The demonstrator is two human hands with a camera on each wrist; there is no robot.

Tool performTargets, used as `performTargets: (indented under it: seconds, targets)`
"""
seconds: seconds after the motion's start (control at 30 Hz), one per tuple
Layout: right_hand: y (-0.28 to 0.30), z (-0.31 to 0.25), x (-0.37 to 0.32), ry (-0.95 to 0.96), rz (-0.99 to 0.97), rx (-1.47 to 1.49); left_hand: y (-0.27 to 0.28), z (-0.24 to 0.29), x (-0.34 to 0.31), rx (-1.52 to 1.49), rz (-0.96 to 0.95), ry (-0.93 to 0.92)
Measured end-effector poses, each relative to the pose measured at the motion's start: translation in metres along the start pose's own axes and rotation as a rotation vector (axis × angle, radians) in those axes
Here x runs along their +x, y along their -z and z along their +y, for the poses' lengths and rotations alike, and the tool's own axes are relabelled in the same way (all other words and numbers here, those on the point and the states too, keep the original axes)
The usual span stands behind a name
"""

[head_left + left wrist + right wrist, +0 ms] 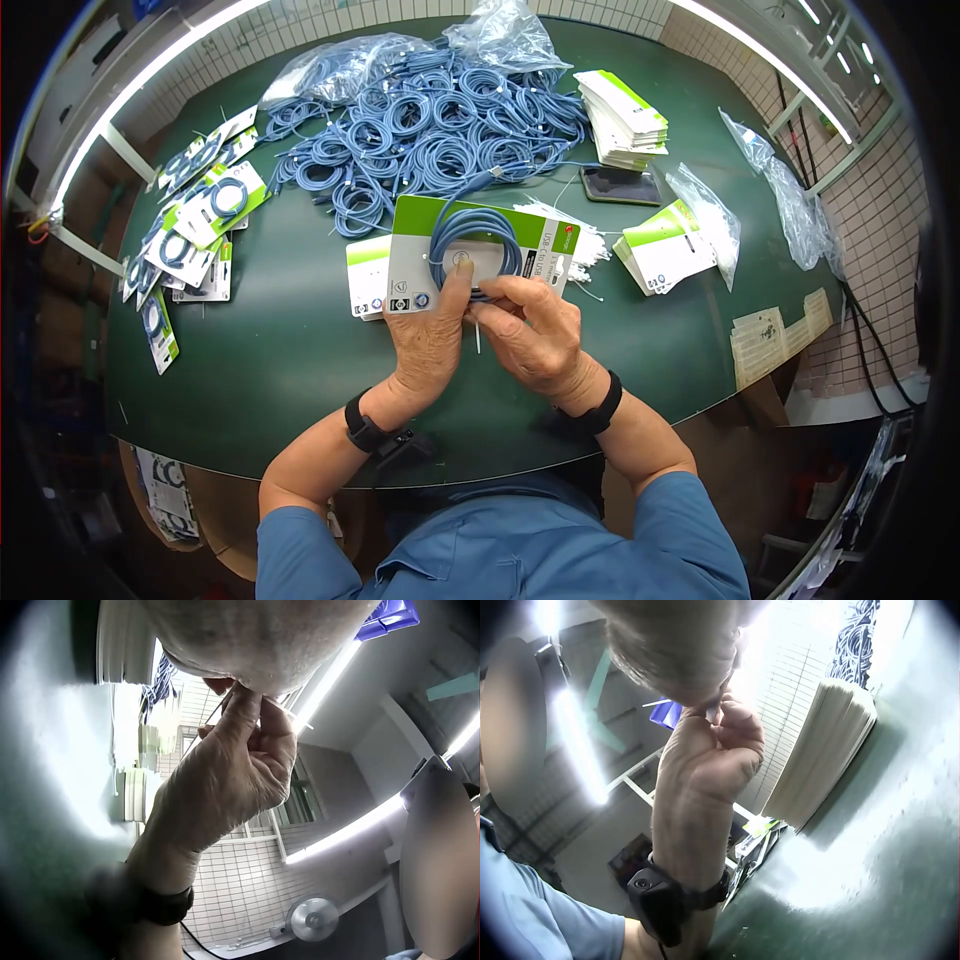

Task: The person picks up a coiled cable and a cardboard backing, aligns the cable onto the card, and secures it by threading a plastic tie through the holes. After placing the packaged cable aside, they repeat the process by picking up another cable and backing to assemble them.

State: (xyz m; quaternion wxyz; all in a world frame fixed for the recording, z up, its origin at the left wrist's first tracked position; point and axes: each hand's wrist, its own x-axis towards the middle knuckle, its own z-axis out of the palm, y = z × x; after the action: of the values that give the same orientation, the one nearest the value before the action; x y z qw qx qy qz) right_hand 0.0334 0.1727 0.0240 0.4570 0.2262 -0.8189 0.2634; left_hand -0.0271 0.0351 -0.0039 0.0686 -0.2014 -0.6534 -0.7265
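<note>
A coiled blue USB cable [511,243] lies against a green-and-white backing card [411,235] in the head view. My left hand [428,345] grips the card and coil at the lower left, its thumb up over the coil. At the coil's lower edge, my right hand [540,335] pinches a thin white cable tie [478,338], whose tail points down between the hands. Both wrist views catch the hands close together: the right hand [232,761] in the left wrist view, the left hand [705,765] in the right one. There the fingers hide most of the tie.
Behind lies a big heap of coiled blue cables [440,150] with plastic bags [510,40]. Carded cables [200,225] pile up at left. Card stacks [625,125], a phone [620,184], loose white ties [590,245] and more cards [665,250] are at right.
</note>
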Motion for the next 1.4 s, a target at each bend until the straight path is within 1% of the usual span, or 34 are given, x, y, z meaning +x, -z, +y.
performTargets:
  seconds: [0.07, 0.17, 0.33, 0.43, 0.5, 0.6, 0.7, 0.77, 0.87, 1.4]
  targets:
    - [-0.001, 0.001, 0.004, -0.008, -0.005, -0.05, 0.0, 0.001, 0.0, -0.015, 0.006, 0.004]
    - [-0.003, 0.003, 0.005, -0.01, -0.018, -0.045, -0.001, 0.005, 0.003, -0.175, 0.017, 0.122]
    - [0.002, 0.002, 0.007, -0.053, -0.037, -0.06, -0.004, 0.015, 0.002, -0.295, 0.007, 0.177]
    - [0.003, -0.001, 0.008, -0.062, -0.038, -0.051, -0.003, 0.018, 0.002, -0.447, 0.034, 0.239]
    - [0.002, -0.003, 0.007, -0.073, -0.038, -0.037, -0.003, 0.02, 0.003, -0.425, 0.035, 0.229]
    - [-0.001, -0.005, 0.002, -0.141, -0.001, 0.014, -0.004, 0.024, 0.002, -0.371, 0.042, 0.215]
    - [-0.002, -0.007, 0.003, -0.143, 0.011, 0.009, -0.004, 0.028, 0.005, -0.33, 0.013, 0.137]
    - [0.0, -0.007, 0.003, -0.16, 0.018, 0.008, 0.001, 0.026, 0.005, -0.306, -0.005, 0.159]
    - [0.005, 0.002, 0.005, -0.064, -0.003, -0.001, 0.003, 0.023, 0.006, -0.284, -0.051, 0.188]
    - [0.005, 0.008, -0.001, -0.07, 0.022, 0.052, -0.003, 0.023, 0.006, -0.33, -0.023, 0.194]
